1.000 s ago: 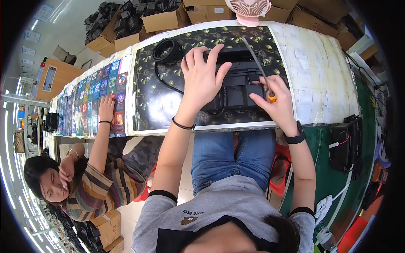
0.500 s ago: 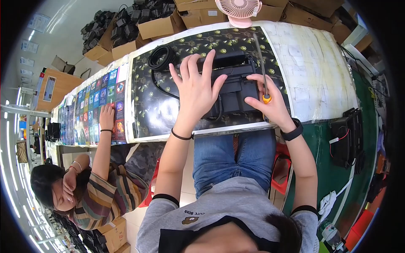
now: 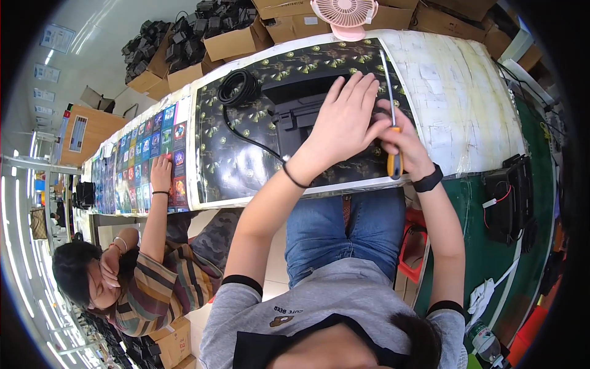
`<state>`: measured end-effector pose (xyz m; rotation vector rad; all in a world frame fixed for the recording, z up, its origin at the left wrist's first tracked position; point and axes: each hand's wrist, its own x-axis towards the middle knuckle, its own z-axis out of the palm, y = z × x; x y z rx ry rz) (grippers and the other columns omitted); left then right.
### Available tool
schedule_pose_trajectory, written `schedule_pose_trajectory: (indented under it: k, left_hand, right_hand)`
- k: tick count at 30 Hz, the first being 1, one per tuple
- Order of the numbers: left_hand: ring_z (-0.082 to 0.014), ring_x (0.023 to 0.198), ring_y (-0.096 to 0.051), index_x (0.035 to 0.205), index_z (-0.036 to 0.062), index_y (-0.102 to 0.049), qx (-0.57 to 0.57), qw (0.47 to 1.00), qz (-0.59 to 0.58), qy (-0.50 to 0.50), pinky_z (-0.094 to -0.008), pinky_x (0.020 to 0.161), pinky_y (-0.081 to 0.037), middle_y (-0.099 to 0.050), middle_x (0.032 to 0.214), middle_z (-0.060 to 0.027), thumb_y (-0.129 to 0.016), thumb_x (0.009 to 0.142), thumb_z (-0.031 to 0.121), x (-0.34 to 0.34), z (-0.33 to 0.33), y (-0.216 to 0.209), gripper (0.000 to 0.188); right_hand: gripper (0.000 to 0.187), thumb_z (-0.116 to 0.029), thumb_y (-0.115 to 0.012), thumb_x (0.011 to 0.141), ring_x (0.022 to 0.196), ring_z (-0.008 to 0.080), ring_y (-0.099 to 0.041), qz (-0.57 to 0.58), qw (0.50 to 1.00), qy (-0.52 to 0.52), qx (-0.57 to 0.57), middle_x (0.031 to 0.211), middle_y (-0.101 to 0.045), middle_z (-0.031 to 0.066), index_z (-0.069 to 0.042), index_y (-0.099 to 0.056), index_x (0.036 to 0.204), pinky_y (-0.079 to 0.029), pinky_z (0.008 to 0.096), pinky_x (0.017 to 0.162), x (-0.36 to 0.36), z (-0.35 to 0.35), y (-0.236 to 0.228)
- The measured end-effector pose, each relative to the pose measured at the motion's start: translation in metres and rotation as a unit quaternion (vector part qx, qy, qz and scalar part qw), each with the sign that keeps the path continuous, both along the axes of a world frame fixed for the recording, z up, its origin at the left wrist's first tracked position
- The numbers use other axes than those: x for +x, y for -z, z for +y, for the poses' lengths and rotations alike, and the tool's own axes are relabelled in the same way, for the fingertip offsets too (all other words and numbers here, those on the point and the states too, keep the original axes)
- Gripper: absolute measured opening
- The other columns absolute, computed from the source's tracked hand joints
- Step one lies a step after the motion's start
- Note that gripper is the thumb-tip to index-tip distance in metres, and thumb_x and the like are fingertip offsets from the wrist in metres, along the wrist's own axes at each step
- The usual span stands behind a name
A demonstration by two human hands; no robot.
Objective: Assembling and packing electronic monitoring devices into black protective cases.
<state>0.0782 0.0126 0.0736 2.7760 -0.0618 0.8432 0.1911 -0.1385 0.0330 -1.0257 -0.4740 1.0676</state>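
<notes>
A black plastic device (image 3: pixel 294 117) with a boxy body lies in front of me on a dark patterned mat (image 3: pixel 227 166). My left hand (image 3: pixel 347 120) reaches across the device's right part and hides much of it. Its fingers stretch forward, side by side, and the thumb points toward my right hand (image 3: pixel 405 144). That right hand, just right of the device, holds a screwdriver (image 3: pixel 394 161) with a yellow and dark handle; the long shaft points away from me. A black cable runs from the device to a coil (image 3: pixel 238 87) at the mat's far left.
A pink fan (image 3: pixel 346 17) stands at the table's far edge, before cardboard boxes (image 3: pixel 238 42) of black devices. At left, a co-worker's hand (image 3: pixel 161 174) rests on a colourful sheet (image 3: pixel 140 147). Another black device (image 3: pixel 509 200) lies on the green surface at right.
My left hand has moved right, from the device's left part to its right side beside my right hand. The screwdriver has shifted slightly in the right hand, with more of its handle showing.
</notes>
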Motion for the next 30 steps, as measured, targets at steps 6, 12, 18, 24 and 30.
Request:
schedule_pose_trajectory:
  k: [6, 12, 18, 24, 30]
  left_hand:
    - [-0.0371, 0.144, -0.033, 0.14, -0.0084, -0.046, 0.069, 0.996, 0.048, -0.023, -0.0535, 0.119, -0.023, -0.043, 0.148, -0.0232, -0.066, 0.084, 0.055, -0.013, -0.013, -0.008, 0.087]
    - [-0.0382, 0.141, -0.036, 0.138, -0.0023, -0.052, 0.098, 0.993, 0.052, -0.05, -0.0482, 0.119, -0.027, -0.044, 0.147, -0.0234, -0.071, 0.082, 0.04, -0.012, -0.024, 0.005, 0.072]
    - [-0.0389, 0.141, -0.037, 0.141, 0.0038, -0.05, 0.088, 0.992, 0.037, -0.077, -0.0498, 0.117, -0.028, -0.045, 0.146, -0.0225, -0.069, 0.084, 0.049, -0.022, -0.023, 0.007, 0.075]
    - [-0.0302, 0.133, -0.05, 0.138, 0.016, -0.055, -0.001, 0.99, 0.05, -0.133, -0.0585, 0.114, -0.026, -0.058, 0.138, -0.0109, -0.068, 0.086, 0.052, -0.077, 0.024, -0.015, 0.065]
    - [-0.0308, 0.114, -0.062, 0.126, 0.0169, -0.066, -0.173, 0.947, 0.046, -0.268, -0.0398, 0.096, -0.049, -0.065, 0.126, -0.0093, -0.064, 0.091, 0.037, -0.12, 0.067, 0.0, 0.04]
  right_hand:
    - [0.036, -0.004, -0.061, 0.094, 0.067, 0.0019, -0.046, -0.108, 0.963, 0.239, 0.057, 0.094, -0.055, -0.0002, -0.009, -0.051, 0.127, -0.036, 0.0176, 0.049, 0.024, -0.003, -0.005]
    - [0.029, -0.001, -0.063, 0.093, 0.072, 0.0032, -0.049, -0.349, 0.878, 0.32, 0.073, 0.086, -0.056, -0.0014, -0.007, -0.057, 0.121, -0.041, 0.0198, 0.06, 0.024, 0.0, 0.014]
    - [0.038, 0.0, -0.062, 0.092, 0.073, 0.0104, -0.06, -0.441, 0.879, 0.182, 0.019, 0.083, -0.062, 0.0031, -0.008, -0.056, 0.128, -0.049, 0.026, 0.069, 0.008, 0.01, 0.038]
    - [0.039, -0.014, -0.064, 0.097, 0.066, 0.0188, -0.066, -0.475, 0.868, 0.105, -0.097, 0.082, -0.065, 0.0098, -0.013, -0.052, 0.134, -0.051, 0.0306, 0.062, 0.001, 0.004, 0.022]
    - [0.048, -0.012, -0.061, 0.097, 0.085, 0.0271, -0.067, -0.502, 0.854, 0.062, -0.124, 0.095, -0.067, 0.0139, -0.014, -0.047, 0.143, -0.051, 0.0324, 0.077, -0.01, -0.005, -0.037]
